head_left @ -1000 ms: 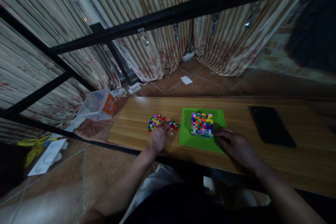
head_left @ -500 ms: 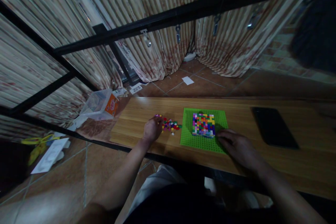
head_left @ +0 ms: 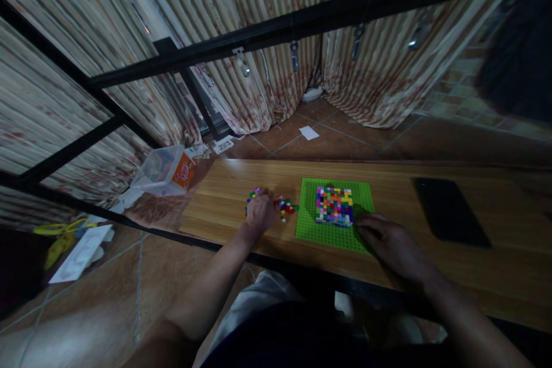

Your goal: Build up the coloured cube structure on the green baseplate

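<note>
My left hand [head_left: 261, 211] is over a loose pile of small coloured building bricks [head_left: 284, 204]. Its fingers point down among them, apart as far as they show, with the tips partly hidden. To its right lies a green studded baseplate [head_left: 306, 224]. A block of many-coloured bricks [head_left: 334, 206], built up in rows, stands on that plate. My right hand [head_left: 390, 241] rests at the plate's right edge, close to the block's lower right corner. Thumb and fingers are drawn together there; what is between them, if anything, is too small to make out.
A black tablet-like slab [head_left: 451, 210] lies on the wooden table [head_left: 241, 175] at the right. Beyond the left end, a clear plastic box [head_left: 157, 169] with an orange label is on the tiled floor. A dark metal bar [head_left: 267, 31] crosses above, before striped curtains.
My left hand has moved slightly right over the loose bricks, and bricks now show to its left. My right hand, the plate and the block look unmoved.
</note>
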A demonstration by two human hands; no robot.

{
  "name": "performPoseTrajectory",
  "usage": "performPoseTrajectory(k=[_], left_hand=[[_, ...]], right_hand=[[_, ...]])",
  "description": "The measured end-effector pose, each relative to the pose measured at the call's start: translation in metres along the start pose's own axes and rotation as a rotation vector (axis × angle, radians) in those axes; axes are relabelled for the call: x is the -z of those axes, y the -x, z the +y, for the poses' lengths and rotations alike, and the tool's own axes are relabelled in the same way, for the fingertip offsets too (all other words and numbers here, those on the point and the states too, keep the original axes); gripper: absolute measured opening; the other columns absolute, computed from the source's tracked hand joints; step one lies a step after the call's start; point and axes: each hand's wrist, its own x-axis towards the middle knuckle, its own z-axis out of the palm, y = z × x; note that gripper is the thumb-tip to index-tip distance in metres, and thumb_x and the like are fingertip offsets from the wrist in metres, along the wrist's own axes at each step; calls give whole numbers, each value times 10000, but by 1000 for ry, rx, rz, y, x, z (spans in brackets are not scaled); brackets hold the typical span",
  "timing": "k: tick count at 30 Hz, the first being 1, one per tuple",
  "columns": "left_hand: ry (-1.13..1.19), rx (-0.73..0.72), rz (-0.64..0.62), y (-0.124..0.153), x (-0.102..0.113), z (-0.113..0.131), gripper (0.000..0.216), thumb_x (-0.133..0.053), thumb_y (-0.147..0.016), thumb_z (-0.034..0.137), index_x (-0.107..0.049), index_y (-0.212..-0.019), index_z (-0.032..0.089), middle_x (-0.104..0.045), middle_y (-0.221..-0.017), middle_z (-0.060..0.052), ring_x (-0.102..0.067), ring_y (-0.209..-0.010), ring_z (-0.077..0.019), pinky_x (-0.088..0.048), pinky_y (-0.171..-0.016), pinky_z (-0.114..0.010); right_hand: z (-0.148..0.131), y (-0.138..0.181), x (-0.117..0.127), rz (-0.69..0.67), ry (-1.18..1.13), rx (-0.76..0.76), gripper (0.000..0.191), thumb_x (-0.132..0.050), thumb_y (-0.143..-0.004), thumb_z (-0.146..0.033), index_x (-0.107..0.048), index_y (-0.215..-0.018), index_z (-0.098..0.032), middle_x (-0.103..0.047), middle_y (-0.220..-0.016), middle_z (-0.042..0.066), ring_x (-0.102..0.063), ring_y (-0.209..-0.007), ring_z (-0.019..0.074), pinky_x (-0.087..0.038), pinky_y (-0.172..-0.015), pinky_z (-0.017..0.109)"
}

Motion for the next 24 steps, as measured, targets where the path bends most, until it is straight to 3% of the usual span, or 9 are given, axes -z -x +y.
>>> performPoseTrajectory(k=[14,19,24], left_hand=[[97,80,19,7,-3,-5,187,-454,-907,171,-577,-1048,191,-677,-1020,-87,-646,-917,-200,-470,-781,-279],[198,42,85,9,-12,-12,182,-436,-903,124,-574,-1004,187,-667,-1014,-85,-638,-959,-198,-470,-846,-293],[233,18,74,7,-15,-10,169,-461,-886,153,-616,-941,193,-675,-990,-75,-650,-881,-212,-491,-793,-322]], right_hand=[[0,1,0,5,5,-2,271,-455,-922,-342,-689,-1001,-230,-674,-1097,71,-661,-979,223,-527,-879,369],[3,1,-2,0,9,4,274,-449,-928,-343,-688,-993,-225,-667,-1115,73,-660,-990,219,-524,-884,363],[5,2,-2,-4,5,12,276,-454,-928,-349,-684,-1012,-222,-668,-1113,75,-661,-982,218,-523,-894,367]])
